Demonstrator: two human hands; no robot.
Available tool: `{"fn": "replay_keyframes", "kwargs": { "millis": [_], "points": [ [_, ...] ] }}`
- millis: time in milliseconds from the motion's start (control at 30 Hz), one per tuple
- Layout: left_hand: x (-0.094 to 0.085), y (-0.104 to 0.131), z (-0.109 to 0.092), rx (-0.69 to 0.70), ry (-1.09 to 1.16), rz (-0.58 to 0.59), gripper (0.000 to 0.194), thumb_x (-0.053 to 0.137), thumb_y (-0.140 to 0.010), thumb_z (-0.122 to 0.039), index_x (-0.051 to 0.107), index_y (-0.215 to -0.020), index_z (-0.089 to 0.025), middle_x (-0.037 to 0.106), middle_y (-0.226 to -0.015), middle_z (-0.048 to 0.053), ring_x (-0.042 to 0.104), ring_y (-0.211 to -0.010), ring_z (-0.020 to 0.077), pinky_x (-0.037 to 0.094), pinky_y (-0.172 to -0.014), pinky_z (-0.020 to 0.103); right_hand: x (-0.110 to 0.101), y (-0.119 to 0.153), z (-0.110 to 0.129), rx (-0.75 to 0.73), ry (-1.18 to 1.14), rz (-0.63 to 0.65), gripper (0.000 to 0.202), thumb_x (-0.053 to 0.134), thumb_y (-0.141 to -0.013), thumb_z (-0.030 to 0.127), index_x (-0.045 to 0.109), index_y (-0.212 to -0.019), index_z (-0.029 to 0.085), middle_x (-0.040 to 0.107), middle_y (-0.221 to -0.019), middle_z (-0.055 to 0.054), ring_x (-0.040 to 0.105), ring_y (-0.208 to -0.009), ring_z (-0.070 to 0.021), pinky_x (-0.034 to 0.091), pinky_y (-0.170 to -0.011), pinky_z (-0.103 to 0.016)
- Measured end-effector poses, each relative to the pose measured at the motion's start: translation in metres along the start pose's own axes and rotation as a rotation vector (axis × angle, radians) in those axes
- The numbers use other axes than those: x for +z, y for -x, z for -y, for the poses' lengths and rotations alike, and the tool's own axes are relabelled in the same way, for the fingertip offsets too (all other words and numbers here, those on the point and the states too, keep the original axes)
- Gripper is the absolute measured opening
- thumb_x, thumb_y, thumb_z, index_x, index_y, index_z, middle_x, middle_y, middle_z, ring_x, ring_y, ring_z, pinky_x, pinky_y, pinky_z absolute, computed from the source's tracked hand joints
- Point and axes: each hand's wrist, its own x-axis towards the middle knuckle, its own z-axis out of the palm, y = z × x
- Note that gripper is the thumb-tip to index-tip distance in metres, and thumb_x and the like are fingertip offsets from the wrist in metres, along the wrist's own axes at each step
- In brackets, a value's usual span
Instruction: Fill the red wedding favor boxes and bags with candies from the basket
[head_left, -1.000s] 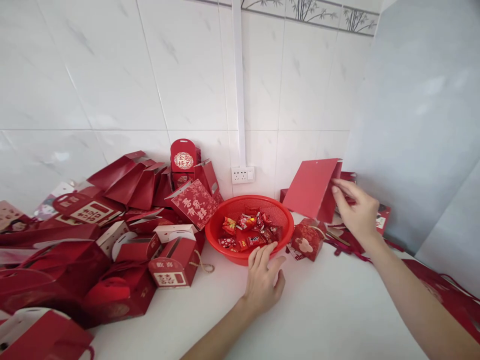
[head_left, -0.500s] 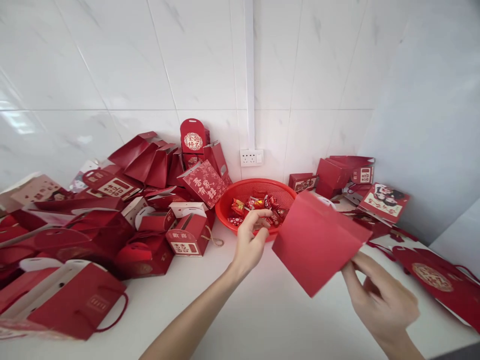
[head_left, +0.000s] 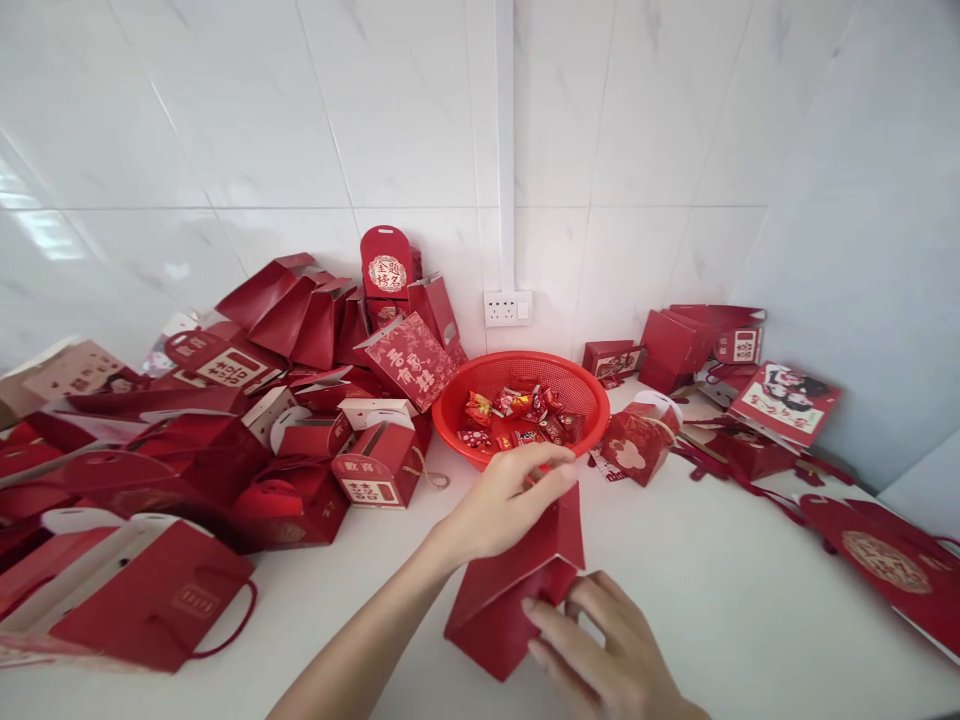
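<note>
A red paper box (head_left: 491,620) stands tilted above the white table, between my two hands. My left hand (head_left: 510,500) is closed at its upper edge, thumb and fingers near the top flap. At the lower right side of the box, my right hand (head_left: 600,640) presses its fingers against the red panel. Just behind, an orange-red plastic basket (head_left: 450,405) holds several wrapped candies (head_left: 517,405). Right of the basket lies a small red box with a bear figure and a string (head_left: 636,445).
Many red gift boxes (head_left: 180,480) are piled on the left. More boxes (head_left: 667,345) and flat red bags (head_left: 885,560) lie on the right of the white table (head_left: 720,580). A socket (head_left: 507,308) is on the tiled wall.
The red box has moved left and down, from beside the basket to in front of it. My right hand moved with it, and my left hand now grips its top.
</note>
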Motion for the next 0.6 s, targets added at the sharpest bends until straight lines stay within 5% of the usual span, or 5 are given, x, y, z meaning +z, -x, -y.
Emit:
{"fn": "replay_keyframes", "kwargs": {
  "millis": [167, 300, 500, 600],
  "points": [
    [-0.016, 0.021, -0.022, 0.130, -0.336, 0.110, 0.057, 0.077, -0.081, -0.036, 0.063, -0.136, -0.026, 0.070, -0.124, 0.009, 0.071, -0.094, 0.0254, 0.059, -0.081, 0.035, 0.023, -0.004, 0.008, -0.077, 0.000, 0.028, 0.044, 0.054, -0.079, 0.005, 0.067, -0.119, 0.018, 0.062, -0.084, -0.008, 0.053, -0.068, -0.0180, 0.053, -0.060, -0.031],
    [-0.026, 0.035, -0.030, 0.172, -0.531, 0.170, 0.049, 0.069, -0.083, -0.021, 0.066, -0.130, -0.032, 0.070, -0.119, 0.007, 0.072, -0.094, 0.0255, 0.058, -0.074, 0.031, 0.027, -0.012, 0.013, -0.062, -0.016, 0.101, 0.053, 0.052, -0.077, 0.004, 0.065, -0.127, 0.017, 0.062, -0.089, -0.009, 0.054, -0.075, -0.0208, 0.056, -0.067, -0.034],
    [-0.045, 0.034, -0.026, 0.217, -0.508, 0.106, 0.029, 0.058, -0.089, -0.016, 0.074, -0.110, -0.027, 0.072, -0.095, 0.002, 0.070, -0.081, 0.0184, 0.055, -0.074, 0.025, 0.020, -0.026, 0.008, -0.044, -0.105, 0.195, 0.048, 0.051, -0.090, 0.007, 0.056, -0.137, 0.010, 0.067, -0.109, -0.015, 0.061, -0.093, -0.0247, 0.058, -0.083, -0.041],
    [-0.055, 0.029, -0.025, 0.131, -0.443, 0.150, 0.027, 0.053, -0.092, -0.014, 0.074, -0.105, -0.024, 0.074, -0.093, 0.001, 0.069, -0.081, 0.0160, 0.053, -0.075, 0.024, 0.019, -0.029, -0.002, -0.035, -0.141, 0.177, 0.041, 0.051, -0.093, 0.006, 0.056, -0.134, 0.010, 0.068, -0.112, -0.016, 0.062, -0.095, -0.0245, 0.058, -0.082, -0.041]
  ]
}}
